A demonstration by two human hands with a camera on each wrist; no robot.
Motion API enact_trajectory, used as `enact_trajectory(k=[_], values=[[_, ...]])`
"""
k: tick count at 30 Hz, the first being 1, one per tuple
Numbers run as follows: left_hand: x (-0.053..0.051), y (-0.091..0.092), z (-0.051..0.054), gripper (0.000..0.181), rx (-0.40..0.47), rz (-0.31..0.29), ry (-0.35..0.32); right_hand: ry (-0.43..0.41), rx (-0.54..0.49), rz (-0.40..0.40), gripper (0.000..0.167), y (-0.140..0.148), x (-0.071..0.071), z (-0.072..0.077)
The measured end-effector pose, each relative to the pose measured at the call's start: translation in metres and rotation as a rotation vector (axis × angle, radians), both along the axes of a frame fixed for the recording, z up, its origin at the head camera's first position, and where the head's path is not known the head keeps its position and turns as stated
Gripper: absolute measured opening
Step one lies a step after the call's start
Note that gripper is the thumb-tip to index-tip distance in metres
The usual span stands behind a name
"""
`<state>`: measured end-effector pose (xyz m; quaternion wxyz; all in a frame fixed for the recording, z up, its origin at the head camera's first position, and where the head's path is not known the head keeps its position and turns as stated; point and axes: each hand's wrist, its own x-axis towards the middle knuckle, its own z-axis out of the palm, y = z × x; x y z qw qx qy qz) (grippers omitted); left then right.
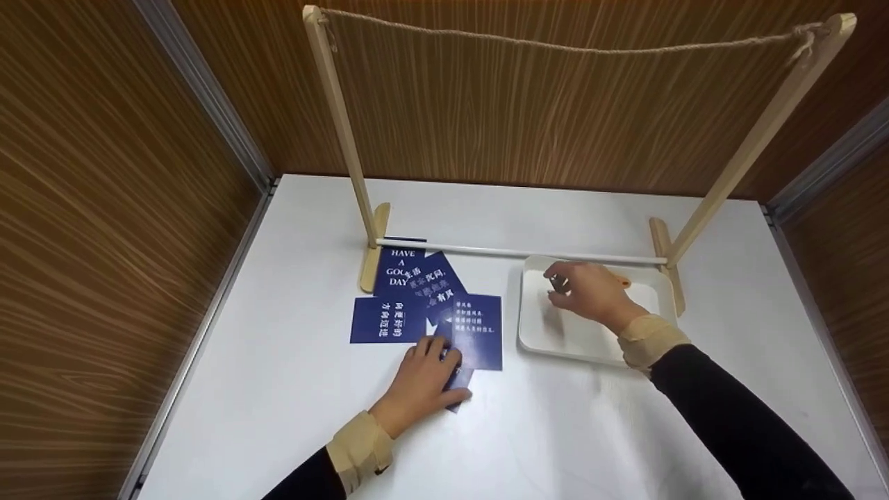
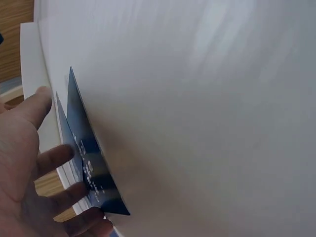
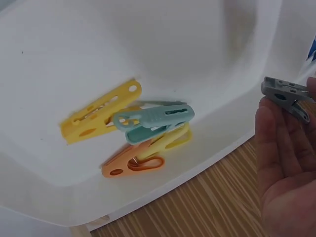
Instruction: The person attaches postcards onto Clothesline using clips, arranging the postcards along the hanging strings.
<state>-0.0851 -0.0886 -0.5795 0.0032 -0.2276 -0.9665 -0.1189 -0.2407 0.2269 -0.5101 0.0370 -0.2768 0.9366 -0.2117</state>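
Note:
Over the white tray (image 1: 526,305), my right hand (image 1: 594,293) pinches a grey clothespin (image 3: 286,93) between thumb and fingertips. Inside the tray, a yellow clothespin (image 3: 98,116), a teal one (image 3: 163,116), an orange one (image 3: 123,160) and a pale yellow one lie heaped together in the right wrist view. My left hand (image 1: 420,382) rests its fingertips on a dark blue card (image 1: 458,382), thumb spread away from the fingers. That card lies partly under another blue card (image 1: 483,347) with white writing. More blue cards (image 1: 378,330) overlap just beyond.
A wooden frame with an upright left post (image 1: 340,125) and right post (image 1: 757,139) stands behind the cards and tray. A twine (image 1: 555,46) hangs between the post tops, and a white rod (image 1: 486,250) joins their feet. Wood-grain walls (image 1: 555,118) enclose the white table (image 1: 243,389).

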Motion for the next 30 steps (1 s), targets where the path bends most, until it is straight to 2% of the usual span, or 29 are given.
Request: enact_trajectory(k=[2, 4, 8, 10, 14, 18, 22, 25, 28, 30], values=[[0.004, 0.004, 0.000, 0.067, -0.020, 0.036, 0.004, -0.002, 0.007, -0.009, 0.028, 0.003, 0.003, 0.007], [0.007, 0.008, 0.001, 0.082, -0.050, 0.103, -0.001, -0.006, 0.015, -0.024, 0.029, 0.005, 0.005, 0.013], [0.007, 0.011, 0.008, 0.107, -0.033, 0.246, -0.065, -0.009, 0.006, -0.050, 0.031, 0.007, 0.006, 0.023], [0.003, 0.009, 0.011, 0.116, 0.018, 0.292, -0.111, -0.012, -0.001, -0.052, 0.031, 0.008, 0.007, 0.025], [-0.012, -0.001, 0.012, 0.132, 0.135, 0.356, -0.197, -0.025, -0.012, -0.056, 0.031, 0.010, 0.010, 0.029], [-0.027, -0.013, 0.016, 0.132, 0.267, 0.375, -0.287, -0.034, -0.026, -0.060, 0.030, 0.010, 0.011, 0.033], [-0.033, -0.025, 0.033, 0.118, 0.353, 0.363, -0.401, -0.035, -0.018, -0.056, 0.030, 0.009, 0.011, 0.037], [-0.034, -0.034, 0.053, 0.111, 0.359, 0.377, -0.465, -0.038, -0.006, -0.062, 0.030, 0.008, 0.011, 0.043], [-0.035, -0.046, 0.074, 0.101, 0.374, 0.404, -0.464, -0.059, -0.020, -0.076, 0.031, 0.006, 0.010, 0.053], [-0.036, -0.054, 0.089, 0.094, 0.397, 0.424, -0.421, -0.088, -0.050, -0.088, 0.031, 0.003, 0.009, 0.062]])
